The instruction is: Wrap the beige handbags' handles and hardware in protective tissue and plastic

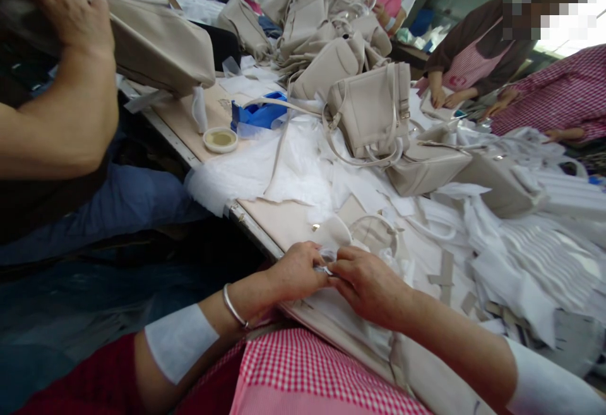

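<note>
My left hand (296, 273) and my right hand (367, 285) meet at the near edge of the table, fingertips pinched together on a small piece of white wrapping with a metal fitting (326, 263). Both sets of fingers are closed on it. A silver bangle (234, 306) circles my left wrist. The fitting belongs to a beige bag (379, 352) that lies across my lap and the table edge, partly under white tissue. A beige strap loop (376, 228) lies just beyond my hands.
White tissue paper (293, 168) covers the table. Beige handbags (374, 112) stand piled in the middle and back. A small dish (220, 139) and blue tape holder (258, 115) sit at the left. A co-worker's arm (61, 99) lifts a bag (161, 48) at left; other workers stand at the right.
</note>
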`<state>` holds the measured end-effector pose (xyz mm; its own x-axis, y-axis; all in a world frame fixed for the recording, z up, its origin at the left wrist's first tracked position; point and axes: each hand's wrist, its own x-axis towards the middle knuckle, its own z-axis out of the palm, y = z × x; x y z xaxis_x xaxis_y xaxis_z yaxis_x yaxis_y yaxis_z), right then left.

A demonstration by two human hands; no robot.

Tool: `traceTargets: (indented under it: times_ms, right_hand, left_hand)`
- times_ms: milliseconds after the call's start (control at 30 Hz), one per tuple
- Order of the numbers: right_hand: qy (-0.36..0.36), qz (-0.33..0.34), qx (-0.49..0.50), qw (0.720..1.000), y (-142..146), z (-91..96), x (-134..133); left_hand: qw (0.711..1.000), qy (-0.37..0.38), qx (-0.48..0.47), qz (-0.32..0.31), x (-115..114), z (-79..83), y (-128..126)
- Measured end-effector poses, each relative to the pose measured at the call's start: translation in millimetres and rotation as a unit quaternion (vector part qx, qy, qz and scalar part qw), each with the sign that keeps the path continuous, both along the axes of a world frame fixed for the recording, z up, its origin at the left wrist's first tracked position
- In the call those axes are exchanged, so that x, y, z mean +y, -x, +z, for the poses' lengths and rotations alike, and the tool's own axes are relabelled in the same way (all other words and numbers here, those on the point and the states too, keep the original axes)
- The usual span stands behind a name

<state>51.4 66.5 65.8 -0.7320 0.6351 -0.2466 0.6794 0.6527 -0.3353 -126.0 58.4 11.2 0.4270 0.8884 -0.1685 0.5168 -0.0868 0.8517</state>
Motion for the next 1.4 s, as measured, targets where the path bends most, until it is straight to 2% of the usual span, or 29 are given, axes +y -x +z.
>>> traceTargets:
  times_ms: [100,200,300,400,633,800,900,1000,1067,1267,1400]
  right_hand:
    - [-0.025,-0.049,0.038,0.998,-1.4,-5.7,-17.4]
    - [-0.101,-0.068,0.037,0.992,1.8,-18.1,-30.7]
    - [-0.173,-0.051,0.019,0.983,5.6,-30.3,-37.0]
    - [-0.196,-0.040,0.012,0.980,5.7,-36.3,-38.6]
    - [-0.189,-0.028,0.047,0.980,-2.1,-34.2,-37.6]
    - [-0.258,0.023,0.060,0.964,-4.5,-34.6,-36.0]
    - [-0.289,0.043,0.075,0.953,-5.1,-34.2,-35.5]
    - [-0.295,0.048,0.077,0.951,-5.7,-33.2,-36.2]
    - [-0.296,0.051,0.079,0.950,-6.2,-33.3,-37.2]
    - [-0.294,0.051,0.094,0.950,-11.0,-36.2,-38.6]
    - [-0.228,-0.004,0.120,0.966,-17.1,-26.2,-31.8]
  left_hand:
    - [0.999,0.001,-0.036,0.001,0.6,-0.1,0.6]
    - [0.998,0.006,-0.058,0.003,0.8,-0.6,1.1]
    - [0.998,0.014,-0.060,0.007,0.2,0.9,1.7]
    - [0.998,0.020,-0.064,0.007,-1.0,3.2,2.0]
    - [0.996,0.032,-0.084,0.009,-1.2,1.0,4.2]
    - [0.989,0.082,-0.123,0.008,-0.5,0.1,6.4]
    - [0.977,0.125,-0.173,0.029,-1.4,-1.1,5.8]
    - [0.970,0.165,-0.176,0.037,-2.7,-4.0,5.0]
    - [0.974,0.165,-0.152,0.030,-2.6,-5.9,5.4]
    - [0.995,0.077,-0.062,-0.015,2.1,-6.5,9.1]
    - [0.998,0.055,-0.029,-0.033,2.4,-1.5,8.0]
